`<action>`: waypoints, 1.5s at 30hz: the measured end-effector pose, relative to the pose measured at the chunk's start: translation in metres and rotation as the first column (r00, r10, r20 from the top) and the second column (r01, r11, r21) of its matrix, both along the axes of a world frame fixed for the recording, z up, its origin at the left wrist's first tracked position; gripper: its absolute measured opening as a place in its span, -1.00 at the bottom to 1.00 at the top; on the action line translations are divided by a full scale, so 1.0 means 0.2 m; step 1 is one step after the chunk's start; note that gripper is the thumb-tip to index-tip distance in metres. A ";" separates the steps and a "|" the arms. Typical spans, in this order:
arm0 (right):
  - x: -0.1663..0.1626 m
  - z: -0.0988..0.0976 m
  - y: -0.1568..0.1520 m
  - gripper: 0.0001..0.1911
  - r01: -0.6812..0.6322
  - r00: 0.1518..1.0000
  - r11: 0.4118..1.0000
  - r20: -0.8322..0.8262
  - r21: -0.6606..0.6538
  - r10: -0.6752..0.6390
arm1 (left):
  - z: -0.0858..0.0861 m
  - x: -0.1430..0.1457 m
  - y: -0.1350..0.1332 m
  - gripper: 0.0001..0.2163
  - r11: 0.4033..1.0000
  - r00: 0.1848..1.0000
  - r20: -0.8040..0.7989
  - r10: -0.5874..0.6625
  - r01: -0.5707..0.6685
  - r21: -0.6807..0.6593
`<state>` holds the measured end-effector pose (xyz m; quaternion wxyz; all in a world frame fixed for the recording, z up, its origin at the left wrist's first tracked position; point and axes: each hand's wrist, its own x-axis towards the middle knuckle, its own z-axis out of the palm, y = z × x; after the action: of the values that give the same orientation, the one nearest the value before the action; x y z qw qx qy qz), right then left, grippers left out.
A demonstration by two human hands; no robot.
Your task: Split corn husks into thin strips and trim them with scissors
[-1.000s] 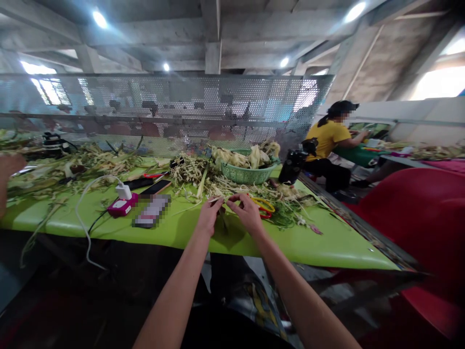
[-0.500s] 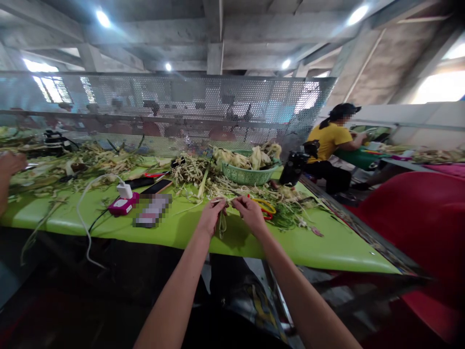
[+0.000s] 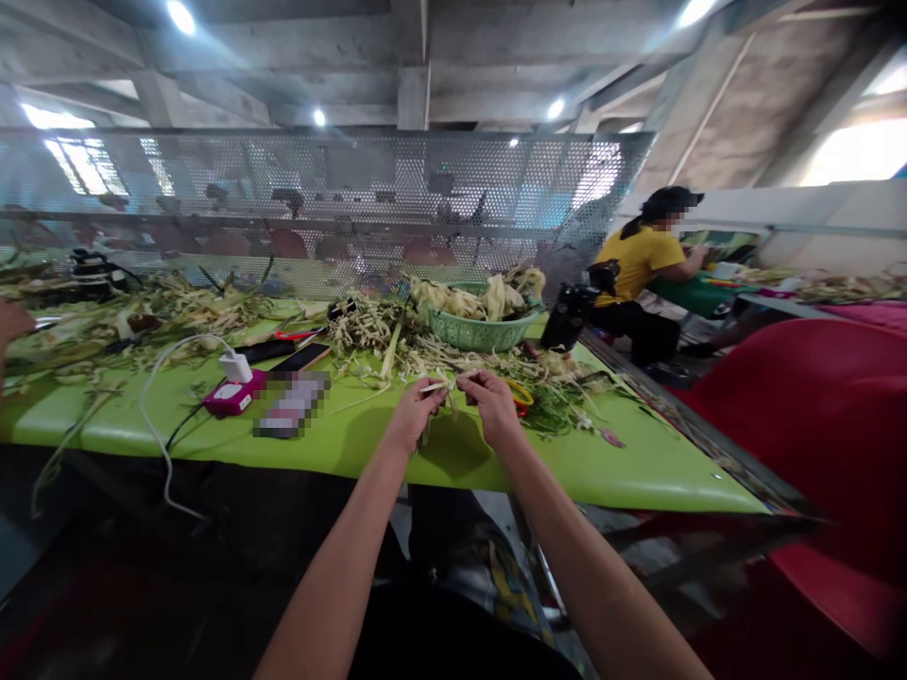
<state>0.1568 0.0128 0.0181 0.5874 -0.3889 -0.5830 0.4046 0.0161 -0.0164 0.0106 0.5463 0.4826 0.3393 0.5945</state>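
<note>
Now the pale plant strip sits right between the fingertips, running roughly crosswise above the green table; left hand pinches one side, right hand the other, neither clearly nearer, loose fibre dangling below.

Forearms outstretched, left hand and right hand face inward, fingers pinching.

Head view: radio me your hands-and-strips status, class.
Left hand, right hand: both pinching pale strips. Strips above green table. Yellow loop beside right hand.
</note>
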 end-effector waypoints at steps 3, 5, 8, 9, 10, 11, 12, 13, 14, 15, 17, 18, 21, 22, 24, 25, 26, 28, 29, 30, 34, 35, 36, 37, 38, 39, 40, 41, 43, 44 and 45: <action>0.01 -0.01 0.01 -0.79 0.028 0.998 0.999 0.051 0.024 -0.029 | 0.00 0.00 0.01 -0.76 1.000 0.999 -0.036 0.010 -0.010 0.012; 0.02 0.00 0.00 -0.78 0.105 0.983 0.986 0.136 0.127 -0.122 | -0.01 0.00 0.01 -0.77 0.998 0.996 -0.070 0.057 -0.056 0.010; 0.03 0.03 -0.04 -0.64 0.217 0.907 0.891 0.254 0.400 -0.335 | -0.04 -0.01 0.03 -0.80 0.989 0.977 -0.161 0.141 -0.134 0.058; 0.03 0.04 -0.05 -0.64 0.197 0.879 0.857 0.303 0.476 -0.370 | -0.04 -0.01 0.03 -0.82 0.986 0.968 -0.194 0.158 -0.145 0.081; 0.03 0.05 -0.06 -0.69 0.144 0.853 0.838 0.363 0.527 -0.374 | -0.05 -0.01 0.04 -0.83 0.984 0.960 -0.225 0.169 -0.150 0.100; 0.02 0.06 -0.07 -0.77 0.079 0.830 0.832 0.426 0.550 -0.360 | -0.05 -0.01 0.04 -0.85 0.982 0.952 -0.250 0.174 -0.151 0.110; 0.01 0.06 -0.08 -0.84 0.020 0.810 0.833 0.480 0.552 -0.338 | -0.06 0.00 0.05 -0.86 0.981 0.946 -0.270 0.180 -0.154 0.115; 0.01 0.06 -0.08 -0.89 -0.022 0.795 0.839 0.519 0.543 -0.315 | -0.06 0.00 0.05 -0.88 0.980 0.939 -0.290 0.187 -0.159 0.119; 0.00 0.06 -0.08 -0.90 -0.042 0.787 0.845 0.538 0.533 -0.300 | -0.06 0.00 0.05 -0.89 0.978 0.931 -0.308 0.198 -0.166 0.126; -0.01 0.05 -0.08 -0.89 -0.045 0.785 0.849 0.545 0.526 -0.296 | -0.06 0.00 0.05 -0.89 0.977 0.922 -0.328 0.203 -0.167 0.135; -0.01 0.04 -0.07 -0.86 -0.036 0.777 0.851 0.550 0.524 -0.306 | -0.06 0.00 0.05 -0.89 0.977 0.910 -0.363 0.201 -0.158 0.145; -0.01 0.04 -0.06 -0.84 -0.030 0.770 0.851 0.555 0.524 -0.315 | -0.05 0.00 0.05 -0.89 0.978 0.905 -0.379 0.196 -0.151 0.144; -0.01 0.04 -0.05 -0.82 -0.008 0.748 0.850 0.567 0.527 -0.344 | -0.04 0.00 0.05 -0.89 0.980 0.892 -0.414 0.184 -0.135 0.146; -0.01 0.03 -0.05 -0.81 0.000 0.744 0.849 0.567 0.529 -0.353 | -0.04 0.00 0.04 -0.90 0.980 0.887 -0.425 0.179 -0.123 0.155; -0.02 0.03 -0.04 -0.81 0.015 0.746 0.847 0.559 0.531 -0.363 | -0.03 0.00 0.04 -0.91 0.981 0.881 -0.448 0.153 -0.079 0.180; -0.02 0.03 -0.04 -0.82 0.021 0.753 0.849 0.550 0.528 -0.361 | -0.03 0.00 0.04 -0.92 0.980 0.879 -0.457 0.138 -0.056 0.189; -0.02 0.03 -0.04 -0.82 0.026 0.766 0.853 0.538 0.521 -0.352 | -0.04 0.01 0.04 -0.92 0.980 0.878 -0.462 0.125 -0.038 0.194; -0.02 0.02 -0.03 -0.84 0.039 0.815 0.879 0.494 0.475 -0.304 | -0.04 0.01 0.04 -0.92 0.981 0.892 -0.440 0.101 -0.017 0.191; -0.02 0.02 -0.03 -0.84 0.050 0.852 0.900 0.452 0.434 -0.266 | -0.04 0.01 0.04 -0.90 0.984 0.906 -0.413 0.091 -0.017 0.180; -0.02 0.02 -0.02 -0.85 0.059 0.893 0.922 0.392 0.382 -0.220 | -0.05 0.01 0.04 -0.88 0.986 0.922 -0.378 0.084 -0.023 0.163; 0.00 0.02 -0.01 -0.74 0.035 0.984 0.986 0.168 0.163 -0.063 | -0.05 0.01 0.04 -0.79 0.993 0.970 -0.232 0.077 -0.053 0.107; 0.01 0.02 -0.01 -0.72 0.015 0.986 0.992 0.165 0.127 -0.036 | -0.05 0.01 0.04 -0.78 0.993 0.975 -0.211 0.065 -0.041 0.114; 0.01 0.01 -0.01 -0.70 -0.008 0.985 0.995 0.171 0.100 -0.009 | -0.05 0.01 0.04 -0.77 0.992 0.979 -0.199 0.050 -0.025 0.127; 0.01 0.01 0.00 -0.70 -0.031 0.986 0.996 0.168 0.079 0.017 | -0.05 0.01 0.04 -0.77 0.990 0.980 -0.195 0.036 -0.009 0.138; 0.01 0.01 0.00 -0.71 -0.056 0.987 0.997 0.153 0.060 0.046 | -0.05 0.01 0.04 -0.76 0.990 0.979 -0.200 0.028 0.001 0.142; 0.01 0.01 0.00 -0.71 -0.078 0.989 0.996 0.125 0.045 0.072 | -0.05 0.02 0.04 -0.75 0.990 0.978 -0.208 0.024 0.005 0.138; 0.01 0.01 0.00 -0.73 -0.094 0.992 0.995 0.091 0.032 0.091 | -0.05 0.02 0.04 -0.75 0.992 0.976 -0.219 0.021 0.008 0.128; 0.01 0.01 -0.01 -0.74 -0.101 0.993 0.995 0.057 0.023 0.100 | -0.05 0.02 0.04 -0.75 0.993 0.973 -0.232 0.016 0.012 0.120; 0.00 0.02 -0.01 -0.76 -0.085 0.996 0.996 0.002 0.023 0.085 | -0.05 0.02 0.03 -0.76 0.992 0.966 -0.257 -0.004 0.037 0.122; 0.00 0.02 -0.01 -0.76 -0.069 0.998 0.997 -0.013 0.028 0.069 | -0.05 0.02 0.03 -0.77 0.990 0.963 -0.268 -0.021 0.059 0.132; 0.01 0.02 -0.02 -0.76 -0.050 0.998 0.998 -0.022 0.032 0.051 | -0.04 0.02 0.02 -0.76 0.986 0.961 -0.275 -0.039 0.081 0.143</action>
<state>0.1578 0.0095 0.0218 0.5899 -0.3601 -0.5921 0.4145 0.0197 -0.0116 0.0019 0.4738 0.6101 0.3495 0.5302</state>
